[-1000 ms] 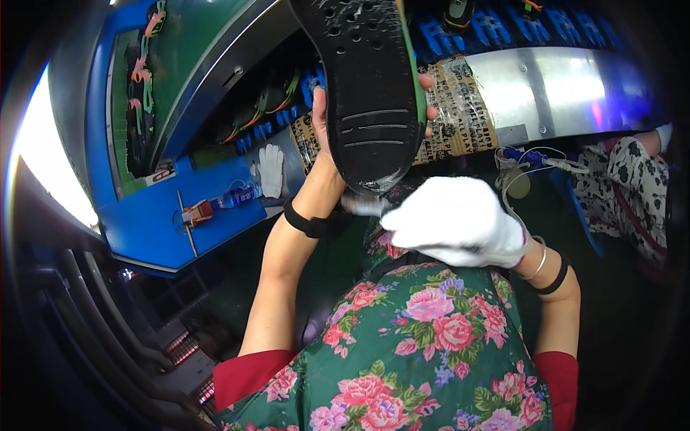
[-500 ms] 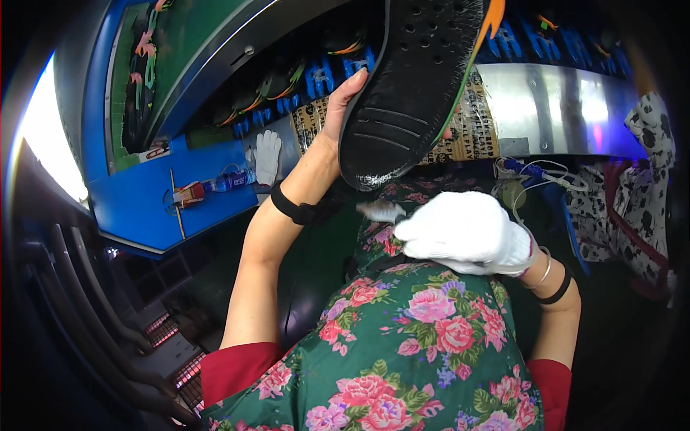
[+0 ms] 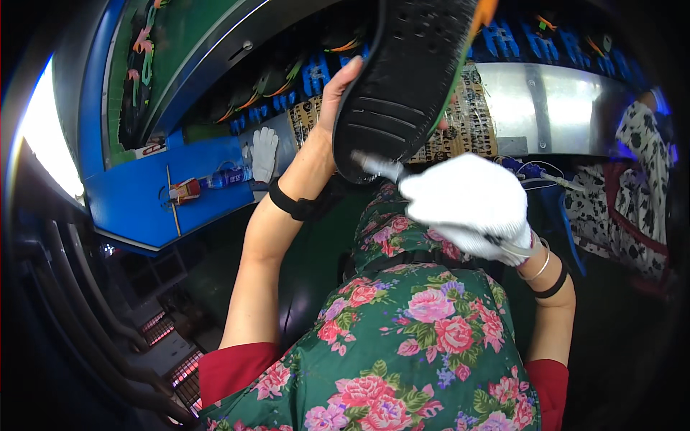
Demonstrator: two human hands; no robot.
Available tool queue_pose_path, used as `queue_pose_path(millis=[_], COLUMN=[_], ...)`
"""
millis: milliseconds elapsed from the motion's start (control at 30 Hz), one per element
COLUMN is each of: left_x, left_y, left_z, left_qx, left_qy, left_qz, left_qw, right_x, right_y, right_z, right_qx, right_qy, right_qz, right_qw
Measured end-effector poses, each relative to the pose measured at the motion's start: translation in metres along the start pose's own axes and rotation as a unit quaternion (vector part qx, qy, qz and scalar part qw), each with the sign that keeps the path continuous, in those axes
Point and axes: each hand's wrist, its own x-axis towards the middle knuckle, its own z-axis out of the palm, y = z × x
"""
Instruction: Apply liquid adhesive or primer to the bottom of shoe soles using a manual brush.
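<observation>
A black insole (image 3: 392, 108) with small round holes, curved ridges and a green and orange edge is held up before me. My left hand (image 3: 336, 97), bare, grips it by the sides, thumb along its left edge and fingertips just showing past the right one. In a white knit glove, my right hand (image 3: 467, 205) is closed around a small brush (image 3: 384, 167), whose handle is mostly hidden in the fist. The blurred brush head lies over the rounded lower end of the insole, where the surface shines in spots.
A metal work surface (image 3: 550, 108) partly covered with printed brown tape (image 3: 471, 122) lies ahead. At left, a blue tabletop (image 3: 133, 205) bears a bottle (image 3: 228, 177), a red container with a stick (image 3: 185, 190) and a white glove (image 3: 264, 152). Another person's spotted sleeve (image 3: 643, 136) shows at right.
My right hand has moved up and brought the brush from below the insole onto its lower end. The insole has shifted slightly up and left in my left hand.
</observation>
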Motion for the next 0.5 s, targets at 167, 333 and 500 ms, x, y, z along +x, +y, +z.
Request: queue_pose_path(millis=[167,333,500], left_x=[0.007,0.016,0.028], left_y=[-0.020,-0.039,-0.045], left_z=[0.010,0.006,0.006], left_qx=[-0.092,-0.168,-0.113], left_qy=[-0.085,-0.102,-0.156], left_qz=[0.156,0.181,0.165], left_qw=[0.980,0.964,0.967], right_x=[-0.006,0.004,0.011], right_y=[-0.008,-0.005,-0.012], right_z=[0.006,0.004,0.012], right_qx=[0.146,0.013,-0.125], right_qy=[-0.010,0.154,0.088], right_qz=[0.126,0.124,0.047], right_qw=[0.981,0.980,0.987])
